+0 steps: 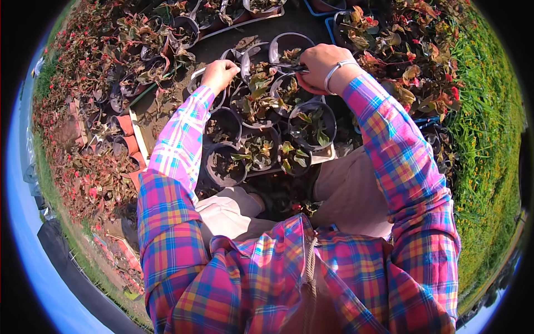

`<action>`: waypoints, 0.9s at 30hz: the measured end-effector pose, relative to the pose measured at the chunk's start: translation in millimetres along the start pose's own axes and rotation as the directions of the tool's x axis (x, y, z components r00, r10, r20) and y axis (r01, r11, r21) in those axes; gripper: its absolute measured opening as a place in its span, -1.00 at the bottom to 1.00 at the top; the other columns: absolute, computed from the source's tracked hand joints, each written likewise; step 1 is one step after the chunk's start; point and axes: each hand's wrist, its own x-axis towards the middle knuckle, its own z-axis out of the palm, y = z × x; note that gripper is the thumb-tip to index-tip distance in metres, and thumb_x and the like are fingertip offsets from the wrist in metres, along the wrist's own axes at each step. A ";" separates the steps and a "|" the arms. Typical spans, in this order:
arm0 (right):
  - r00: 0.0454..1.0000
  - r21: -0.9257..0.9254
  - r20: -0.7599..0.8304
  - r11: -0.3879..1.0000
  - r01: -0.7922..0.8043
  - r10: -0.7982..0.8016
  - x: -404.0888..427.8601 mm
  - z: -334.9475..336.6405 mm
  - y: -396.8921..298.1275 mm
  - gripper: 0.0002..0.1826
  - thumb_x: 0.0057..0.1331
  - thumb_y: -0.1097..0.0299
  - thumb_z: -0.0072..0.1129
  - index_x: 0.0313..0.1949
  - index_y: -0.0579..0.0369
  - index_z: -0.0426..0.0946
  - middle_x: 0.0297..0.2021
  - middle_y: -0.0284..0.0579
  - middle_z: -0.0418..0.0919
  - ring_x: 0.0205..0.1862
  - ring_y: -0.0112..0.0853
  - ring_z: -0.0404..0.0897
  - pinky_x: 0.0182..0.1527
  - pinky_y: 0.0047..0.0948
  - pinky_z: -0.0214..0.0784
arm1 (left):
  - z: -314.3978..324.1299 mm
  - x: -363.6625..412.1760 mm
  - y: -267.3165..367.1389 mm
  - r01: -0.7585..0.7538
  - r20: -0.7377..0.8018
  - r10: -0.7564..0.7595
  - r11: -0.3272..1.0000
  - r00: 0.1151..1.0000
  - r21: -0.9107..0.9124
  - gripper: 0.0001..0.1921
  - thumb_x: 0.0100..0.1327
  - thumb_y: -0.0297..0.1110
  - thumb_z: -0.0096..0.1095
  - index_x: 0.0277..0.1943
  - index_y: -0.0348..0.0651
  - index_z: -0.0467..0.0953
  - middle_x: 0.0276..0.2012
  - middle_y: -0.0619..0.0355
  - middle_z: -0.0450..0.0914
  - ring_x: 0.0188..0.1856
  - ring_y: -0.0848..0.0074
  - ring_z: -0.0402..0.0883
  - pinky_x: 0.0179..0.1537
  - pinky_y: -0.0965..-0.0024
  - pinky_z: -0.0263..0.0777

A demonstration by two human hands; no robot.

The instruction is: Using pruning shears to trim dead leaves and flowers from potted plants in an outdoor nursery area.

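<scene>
My right hand (327,67) grips a pair of hand shears (292,68) with dark blades and what looks like a red handle. The blades point left, over the far plastic pots. To the left, my left hand (221,75) hovers above a pot rim with thumb and fingers pinched together; whether anything thin lies between them cannot be seen. Between and below the hands, a leafy, cut-back plant (256,104) grows in a dark pot. Nearer to me are more potted plants, among them one with short green leaves (315,123) and another trimmed one (260,152).
A pale tray (323,154) holds these pots between my knees. Taller browning plants with red flowers (392,46) crowd the right side. Orange pots (125,125) stand at left near a tray edge (139,135). Further pots (185,31) line the far side.
</scene>
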 end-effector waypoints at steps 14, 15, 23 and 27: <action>0.996 -0.055 -0.031 0.995 0.084 -0.085 -13.8 -14.1 5.6 -0.76 0.05 0.14 0.15 -0.40 0.00 0.64 -0.46 -0.06 0.62 -0.36 -0.17 0.63 -0.29 -0.25 0.49 | -12.2 -22.3 33.6 -0.181 -0.042 0.199 0.945 0.979 0.274 -0.75 0.13 -0.15 0.22 -0.26 -0.12 0.63 -0.49 0.00 0.62 -0.39 0.31 0.64 -0.30 0.31 0.46; 0.998 -0.119 0.039 0.992 0.044 -0.040 -16.0 -21.1 -0.8 -0.75 0.00 0.15 0.15 -0.50 0.05 0.64 -0.56 -0.03 0.60 -0.43 -0.16 0.64 -0.36 -0.22 0.49 | -19.1 -26.5 29.5 -0.199 0.021 0.201 0.939 0.979 0.281 -0.75 0.13 -0.16 0.21 -0.25 -0.12 0.63 -0.50 0.02 0.62 -0.39 0.33 0.64 -0.30 0.32 0.46; 0.974 -0.177 0.169 0.968 0.180 -0.150 -18.5 -5.8 -11.7 -0.78 0.02 0.16 0.16 -0.42 -0.02 0.65 -0.43 -0.09 0.63 -0.31 -0.20 0.64 -0.28 -0.29 0.49 | 27.8 -73.2 38.6 -0.303 0.191 0.249 0.884 0.949 0.354 -0.46 -0.06 0.12 0.39 -0.13 -0.12 0.59 -0.28 -0.02 0.56 -0.10 0.20 0.56 -0.03 0.23 0.42; 0.961 -0.132 0.185 0.964 0.230 -0.204 -18.3 4.5 -25.6 -0.78 0.02 0.18 0.21 -0.35 -0.07 0.65 -0.36 -0.14 0.63 -0.26 -0.20 0.62 -0.24 -0.28 0.47 | 31.7 -49.0 18.9 -0.018 0.063 0.006 0.983 0.998 0.184 -0.54 0.09 0.10 0.26 -0.23 -0.17 0.61 -0.44 0.00 0.62 -0.31 0.19 0.62 -0.20 0.21 0.43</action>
